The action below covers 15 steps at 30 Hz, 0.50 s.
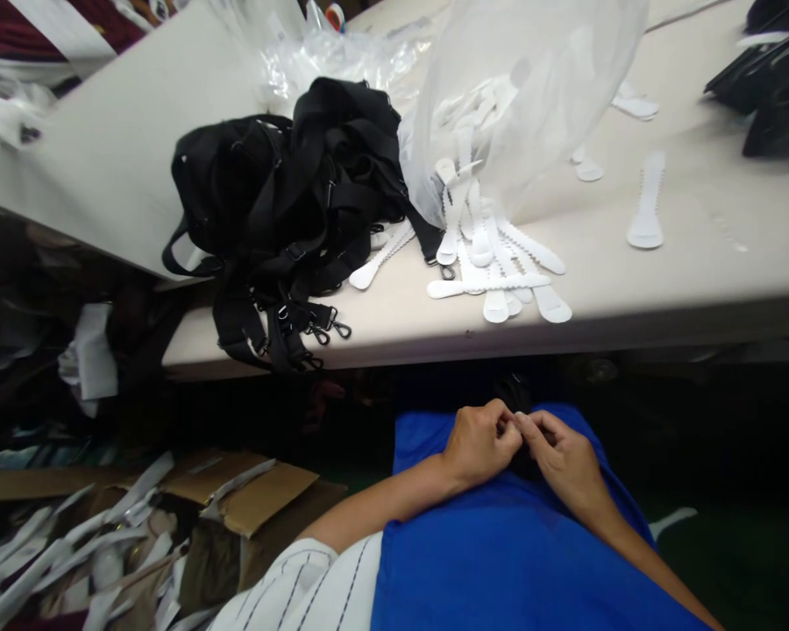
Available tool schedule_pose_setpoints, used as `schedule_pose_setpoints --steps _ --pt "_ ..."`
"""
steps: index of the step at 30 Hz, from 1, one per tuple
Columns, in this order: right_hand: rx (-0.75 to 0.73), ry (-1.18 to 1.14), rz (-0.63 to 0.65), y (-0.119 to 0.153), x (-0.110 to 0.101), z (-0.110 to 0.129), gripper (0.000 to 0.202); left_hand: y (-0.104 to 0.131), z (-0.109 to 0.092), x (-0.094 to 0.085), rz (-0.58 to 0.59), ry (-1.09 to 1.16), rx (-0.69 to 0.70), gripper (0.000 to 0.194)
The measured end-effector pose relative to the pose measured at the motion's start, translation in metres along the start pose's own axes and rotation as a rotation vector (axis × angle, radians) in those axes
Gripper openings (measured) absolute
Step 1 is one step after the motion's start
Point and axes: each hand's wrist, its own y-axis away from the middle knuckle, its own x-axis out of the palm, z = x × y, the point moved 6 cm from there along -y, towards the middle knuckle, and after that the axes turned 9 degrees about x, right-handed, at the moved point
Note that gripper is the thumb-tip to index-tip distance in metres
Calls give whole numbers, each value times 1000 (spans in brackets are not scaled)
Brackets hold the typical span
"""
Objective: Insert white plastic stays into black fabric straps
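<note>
Both hands meet low in front of the blue apron [486, 561], below the table's front edge. My left hand [483, 445] has its fingers curled in, its fingertips close to those of my right hand [562, 456]. The right thumb and index finger are pressed together. A black item [514, 393] lies behind and under the fingers, mostly hidden; what the fingertips pinch is too small to make out. On the table, white notched strips [500, 263] lie in a pile beneath an open clear plastic bag [532, 96].
Black straps with metal clips [302, 202] are heaped on the table [697, 289], left of the bag. More black items [776, 96] lie far right. A cardboard box [263, 495] with white strips and cloth stands lower left.
</note>
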Motion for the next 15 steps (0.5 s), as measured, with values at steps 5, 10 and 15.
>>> schedule_pose_setpoints --steps 5,10,15 --pt "-205 111 -114 2 -6 22 39 -1 -13 -14 -97 -47 107 10" --pt "-271 179 -263 8 -19 29 36 -3 -19 -32 -224 -15 116 8" --pt "-220 3 -175 -2 -18 22 37 -4 -20 -21 -69 315 58 11"
